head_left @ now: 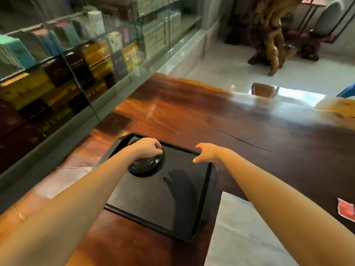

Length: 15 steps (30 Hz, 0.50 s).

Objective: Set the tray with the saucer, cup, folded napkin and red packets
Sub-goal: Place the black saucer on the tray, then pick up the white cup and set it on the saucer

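While the left hand (148, 147) curls down over a dark saucer (147, 163), apparently seating it in the far left corner of the black tray (153, 206), the right hand (206, 152) hovers empty, fingers loosely spread, over the tray's far right rim. A red packet (346, 209) lies on the wooden surface (249, 131), well to the right.

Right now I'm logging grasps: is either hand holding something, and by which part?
The left hand grips the round black saucer by its far rim, on the black tray. The right hand is open, holding nothing.
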Each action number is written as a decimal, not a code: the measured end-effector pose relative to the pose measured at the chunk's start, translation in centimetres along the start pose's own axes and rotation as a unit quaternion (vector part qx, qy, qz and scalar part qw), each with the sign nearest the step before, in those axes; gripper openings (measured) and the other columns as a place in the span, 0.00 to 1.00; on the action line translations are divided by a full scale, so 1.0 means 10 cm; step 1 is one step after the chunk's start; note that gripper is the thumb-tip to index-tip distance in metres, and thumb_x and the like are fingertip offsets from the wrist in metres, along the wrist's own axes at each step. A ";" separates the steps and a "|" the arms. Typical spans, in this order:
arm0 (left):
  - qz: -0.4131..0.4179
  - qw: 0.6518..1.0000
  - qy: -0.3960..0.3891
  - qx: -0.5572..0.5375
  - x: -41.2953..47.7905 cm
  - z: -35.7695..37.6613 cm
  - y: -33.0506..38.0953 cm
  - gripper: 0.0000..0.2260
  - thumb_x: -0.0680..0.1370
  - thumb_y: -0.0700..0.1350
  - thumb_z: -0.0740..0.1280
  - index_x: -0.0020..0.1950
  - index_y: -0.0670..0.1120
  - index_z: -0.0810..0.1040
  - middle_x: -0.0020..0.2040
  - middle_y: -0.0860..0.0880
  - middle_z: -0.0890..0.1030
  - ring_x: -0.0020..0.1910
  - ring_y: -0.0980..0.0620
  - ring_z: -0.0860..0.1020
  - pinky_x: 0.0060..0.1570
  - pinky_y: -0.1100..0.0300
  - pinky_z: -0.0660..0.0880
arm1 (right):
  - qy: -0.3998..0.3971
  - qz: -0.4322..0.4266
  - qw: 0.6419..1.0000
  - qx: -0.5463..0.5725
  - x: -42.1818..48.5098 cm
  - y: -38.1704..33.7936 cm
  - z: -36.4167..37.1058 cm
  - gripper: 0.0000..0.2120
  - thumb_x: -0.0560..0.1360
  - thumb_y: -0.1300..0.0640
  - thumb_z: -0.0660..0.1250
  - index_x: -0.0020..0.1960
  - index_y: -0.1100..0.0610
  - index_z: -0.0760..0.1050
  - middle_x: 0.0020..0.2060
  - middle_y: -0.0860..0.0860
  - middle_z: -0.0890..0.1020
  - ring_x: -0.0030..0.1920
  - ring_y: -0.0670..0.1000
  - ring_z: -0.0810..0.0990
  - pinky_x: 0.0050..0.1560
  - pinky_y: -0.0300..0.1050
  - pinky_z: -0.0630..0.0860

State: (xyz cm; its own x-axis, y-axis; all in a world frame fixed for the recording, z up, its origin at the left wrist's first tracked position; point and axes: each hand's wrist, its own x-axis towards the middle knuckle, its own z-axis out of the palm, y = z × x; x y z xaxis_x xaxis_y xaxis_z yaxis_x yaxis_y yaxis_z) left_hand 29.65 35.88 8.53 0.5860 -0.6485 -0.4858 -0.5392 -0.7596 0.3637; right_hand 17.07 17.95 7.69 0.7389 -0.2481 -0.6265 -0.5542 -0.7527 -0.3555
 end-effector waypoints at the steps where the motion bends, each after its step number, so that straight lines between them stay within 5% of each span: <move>1: 0.020 0.999 -0.025 0.011 -0.01 -0.02 0.20 0.09 0.77 0.49 0.61 0.56 0.50 0.75 0.50 0.49 0.76 0.45 0.49 0.75 0.46 0.56 0.74 | 0.002 0.007 1.000 -0.008 -0.15 0.12 -0.08 0.34 0.76 0.51 0.64 0.75 0.60 0.52 0.75 0.55 0.57 0.73 0.56 0.58 0.70 0.49 0.59; 5: 0.101 0.991 -0.069 0.059 -0.07 0.02 1.06 0.17 0.78 0.51 0.60 0.65 0.47 0.72 0.63 0.50 0.75 0.54 0.49 0.76 0.50 0.57 0.77 | 0.042 0.042 0.998 -0.009 -0.80 0.72 -0.27 0.33 0.76 0.50 0.64 0.74 0.60 0.54 0.73 0.56 0.62 0.71 0.57 0.63 0.67 0.49 0.63; 9: 0.162 0.982 -0.085 0.053 -0.17 0.31 1.96 0.16 0.78 0.49 0.61 0.65 0.47 0.72 0.63 0.48 0.75 0.54 0.51 0.74 0.42 0.65 0.74 | 0.093 0.096 0.991 0.013 -1.47 1.43 -0.15 0.33 0.75 0.48 0.65 0.73 0.59 0.57 0.71 0.57 0.65 0.69 0.58 0.66 0.67 0.50 0.65; 15: 0.259 0.947 -0.152 0.117 -0.42 1.20 3.18 0.17 0.78 0.48 0.63 0.66 0.46 0.72 0.65 0.49 0.75 0.60 0.50 0.74 0.53 0.63 0.71 | 0.111 0.203 0.971 0.060 -2.55 2.61 0.55 0.32 0.74 0.48 0.66 0.73 0.58 0.58 0.68 0.60 0.67 0.66 0.61 0.68 0.65 0.53 0.68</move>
State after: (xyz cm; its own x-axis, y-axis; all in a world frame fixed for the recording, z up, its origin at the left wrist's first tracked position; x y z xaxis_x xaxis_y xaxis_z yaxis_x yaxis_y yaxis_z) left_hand 2.80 15.04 12.59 0.0238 -0.8605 -0.5089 -0.8469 -0.2879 0.4471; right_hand -18.38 7.95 10.57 0.5064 -0.6452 -0.5720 -0.8483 -0.4918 -0.1963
